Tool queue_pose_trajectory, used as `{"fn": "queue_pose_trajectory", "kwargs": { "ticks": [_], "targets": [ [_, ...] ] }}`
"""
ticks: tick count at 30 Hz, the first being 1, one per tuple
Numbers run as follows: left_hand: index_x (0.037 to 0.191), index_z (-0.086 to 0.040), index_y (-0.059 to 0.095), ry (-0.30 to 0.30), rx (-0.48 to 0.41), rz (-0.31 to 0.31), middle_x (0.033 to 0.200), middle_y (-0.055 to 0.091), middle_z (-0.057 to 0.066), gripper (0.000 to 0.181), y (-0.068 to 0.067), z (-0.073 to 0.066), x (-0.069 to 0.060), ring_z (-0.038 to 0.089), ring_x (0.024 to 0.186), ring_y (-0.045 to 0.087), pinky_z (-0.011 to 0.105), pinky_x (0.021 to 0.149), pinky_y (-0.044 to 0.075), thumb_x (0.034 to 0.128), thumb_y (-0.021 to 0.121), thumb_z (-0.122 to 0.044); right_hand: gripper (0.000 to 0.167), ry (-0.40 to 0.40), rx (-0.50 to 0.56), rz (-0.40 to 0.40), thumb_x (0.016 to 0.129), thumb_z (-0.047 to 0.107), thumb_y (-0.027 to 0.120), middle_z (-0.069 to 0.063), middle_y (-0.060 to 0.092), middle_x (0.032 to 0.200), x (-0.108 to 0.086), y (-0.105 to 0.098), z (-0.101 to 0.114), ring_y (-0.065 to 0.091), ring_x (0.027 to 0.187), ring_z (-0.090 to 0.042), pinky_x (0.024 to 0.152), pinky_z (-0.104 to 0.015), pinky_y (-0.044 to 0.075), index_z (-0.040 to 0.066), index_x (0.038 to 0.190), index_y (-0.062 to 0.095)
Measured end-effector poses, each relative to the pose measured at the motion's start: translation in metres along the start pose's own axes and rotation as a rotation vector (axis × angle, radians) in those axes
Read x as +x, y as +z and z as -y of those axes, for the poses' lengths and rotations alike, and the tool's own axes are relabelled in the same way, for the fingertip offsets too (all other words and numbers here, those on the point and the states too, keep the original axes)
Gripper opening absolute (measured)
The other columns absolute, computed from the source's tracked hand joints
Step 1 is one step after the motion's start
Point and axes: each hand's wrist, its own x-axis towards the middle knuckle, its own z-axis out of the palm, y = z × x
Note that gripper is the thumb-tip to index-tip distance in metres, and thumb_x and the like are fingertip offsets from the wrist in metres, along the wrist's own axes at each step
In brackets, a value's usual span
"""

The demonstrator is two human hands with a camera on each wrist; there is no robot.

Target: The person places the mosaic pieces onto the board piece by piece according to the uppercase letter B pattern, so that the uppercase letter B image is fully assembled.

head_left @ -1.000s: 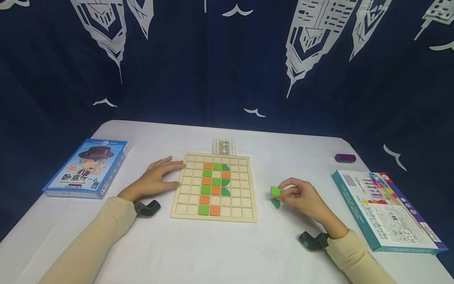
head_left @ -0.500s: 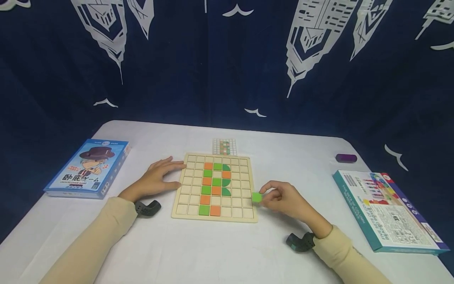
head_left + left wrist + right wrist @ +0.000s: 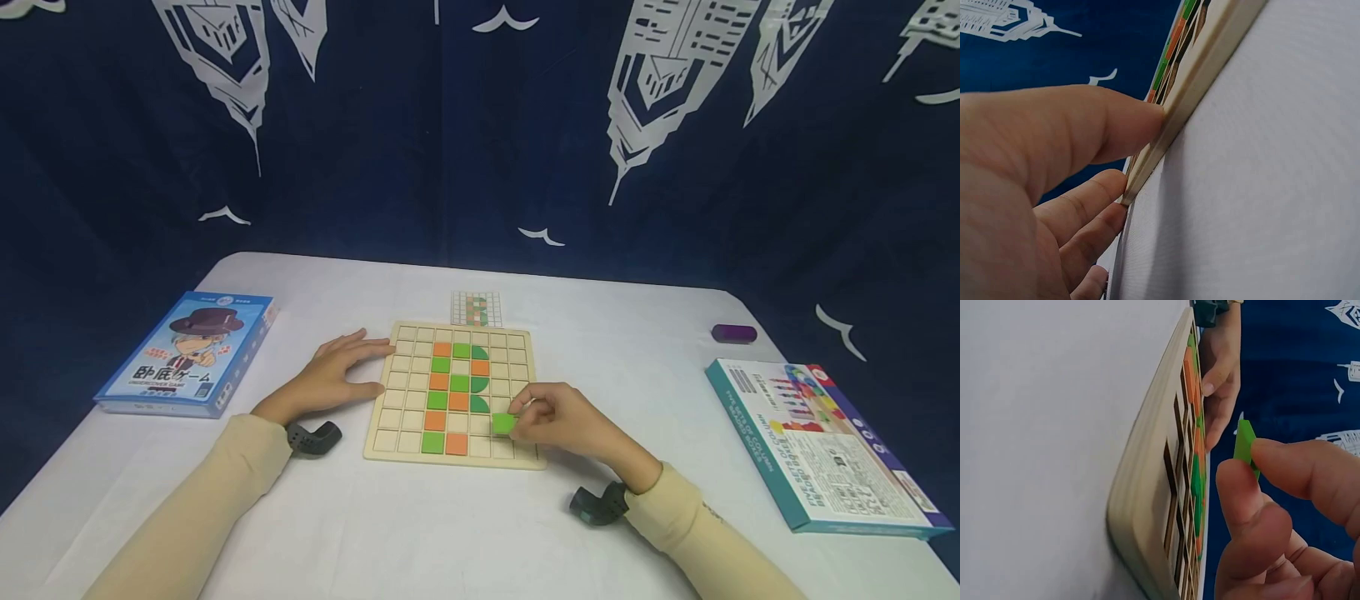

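Note:
My right hand (image 3: 558,419) pinches a light green square tile (image 3: 503,424) between thumb and fingers, above the lower right part of a wooden grid board (image 3: 386,455). In the right wrist view the tile (image 3: 1245,445) stands tilted at the fingertips, apart from the board. Orange, light green and dark green tiles fill several cells in the board's middle columns; the dark green ones have a curved edge. My left hand (image 3: 324,381) touches the board's left edge with thumb and fingers spread, and the left wrist view shows its thumb (image 3: 1138,128) against that edge.
A small pattern card (image 3: 476,309) lies behind the board. A blue game box (image 3: 187,354) is at the left, a teal-edged box (image 3: 825,446) at the right. A purple object (image 3: 733,333) lies at the back right of the white table (image 3: 420,533).
My right hand has carried the light green tile leftward from beside the board to over it. A dark green piece seen below that hand earlier is out of sight. The left hand stays put.

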Motion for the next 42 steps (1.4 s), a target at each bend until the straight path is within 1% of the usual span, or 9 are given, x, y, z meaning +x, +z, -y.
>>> {"fn": "queue_pose_trajectory", "kwargs": {
  "ticks": [5, 10, 16, 19, 25, 33, 37, 40, 42],
  "targets": [
    [0.155, -0.01, 0.059, -0.002, -0.001, 0.003, 0.167, 0.047, 0.015, 0.066, 0.0, -0.001, 0.0, 0.045, 0.164, 0.017, 0.07, 0.129, 0.007, 0.0954, 0.077, -0.03, 0.022, -0.005, -0.035, 0.01, 0.089, 0.0, 0.081, 0.003, 0.068, 0.076, 0.01, 0.009, 0.001, 0.052, 0.063, -0.008, 0.061, -0.02, 0.045, -0.005, 0.107, 0.07],
    [0.155, -0.01, 0.059, 0.003, 0.0, -0.001, 0.167, 0.048, 0.015, 0.066, -0.001, -0.002, 0.0, 0.045, 0.164, 0.018, 0.07, 0.129, 0.007, 0.0951, 0.077, -0.031, 0.02, 0.006, -0.12, -0.006, 0.089, 0.002, 0.082, 0.005, 0.067, 0.075, 0.018, 0.015, 0.003, 0.055, 0.066, -0.009, 0.066, -0.021, 0.047, -0.002, 0.105, 0.071],
    [0.154, -0.009, 0.06, 0.011, -0.011, -0.004, 0.166, 0.049, 0.016, 0.066, 0.0, -0.003, -0.001, 0.046, 0.163, 0.018, 0.07, 0.129, 0.007, 0.0945, 0.077, -0.032, 0.018, 0.016, -0.19, -0.027, 0.089, 0.0, 0.082, 0.005, 0.066, 0.074, 0.026, 0.02, 0.006, 0.053, 0.061, -0.008, 0.059, -0.022, 0.044, 0.0, 0.104, 0.071],
    [0.154, -0.009, 0.06, 0.012, -0.01, -0.003, 0.166, 0.049, 0.016, 0.066, 0.0, -0.002, 0.0, 0.046, 0.163, 0.018, 0.07, 0.129, 0.007, 0.0946, 0.077, -0.031, 0.018, 0.017, -0.201, -0.027, 0.089, -0.001, 0.082, 0.005, 0.065, 0.074, 0.028, 0.021, 0.007, 0.053, 0.062, -0.008, 0.059, -0.022, 0.044, 0.001, 0.103, 0.071],
    [0.154, -0.009, 0.06, 0.013, 0.0, -0.002, 0.166, 0.048, 0.016, 0.066, 0.0, 0.0, 0.001, 0.046, 0.163, 0.018, 0.069, 0.129, 0.007, 0.095, 0.077, -0.031, 0.018, 0.026, -0.205, -0.017, 0.088, -0.002, 0.082, 0.004, 0.066, 0.075, 0.03, 0.023, 0.009, 0.053, 0.064, -0.009, 0.061, -0.022, 0.044, 0.001, 0.102, 0.072],
    [0.154, -0.009, 0.06, 0.012, -0.005, -0.002, 0.166, 0.048, 0.017, 0.066, 0.0, -0.002, 0.001, 0.046, 0.163, 0.018, 0.069, 0.129, 0.007, 0.0949, 0.077, -0.032, 0.019, 0.028, -0.21, -0.012, 0.087, -0.002, 0.082, 0.003, 0.067, 0.075, 0.031, 0.024, 0.01, 0.054, 0.065, -0.008, 0.061, -0.023, 0.046, 0.0, 0.103, 0.072],
    [0.154, -0.009, 0.06, 0.01, -0.007, -0.004, 0.166, 0.048, 0.016, 0.066, -0.001, -0.002, 0.0, 0.046, 0.163, 0.018, 0.069, 0.129, 0.006, 0.0948, 0.077, -0.032, 0.022, 0.008, -0.203, 0.005, 0.087, 0.0, 0.082, 0.005, 0.068, 0.076, 0.03, 0.022, 0.009, 0.055, 0.067, -0.008, 0.065, -0.023, 0.047, 0.0, 0.106, 0.073],
    [0.154, -0.009, 0.06, 0.011, -0.002, -0.005, 0.166, 0.048, 0.016, 0.066, -0.001, -0.002, 0.0, 0.046, 0.163, 0.018, 0.07, 0.129, 0.006, 0.0947, 0.077, -0.031, 0.024, -0.023, -0.163, 0.029, 0.089, 0.001, 0.082, 0.004, 0.07, 0.081, 0.028, 0.018, 0.005, 0.054, 0.068, -0.009, 0.065, -0.022, 0.046, -0.002, 0.111, 0.073],
    [0.155, -0.009, 0.06, 0.007, -0.004, -0.005, 0.167, 0.048, 0.016, 0.066, -0.001, -0.002, 0.0, 0.045, 0.163, 0.018, 0.069, 0.129, 0.006, 0.0946, 0.077, -0.031, 0.024, -0.034, -0.112, 0.041, 0.091, 0.002, 0.081, 0.003, 0.071, 0.084, 0.024, 0.014, 0.002, 0.054, 0.068, -0.01, 0.064, -0.021, 0.045, -0.003, 0.114, 0.073]
  ]
}}
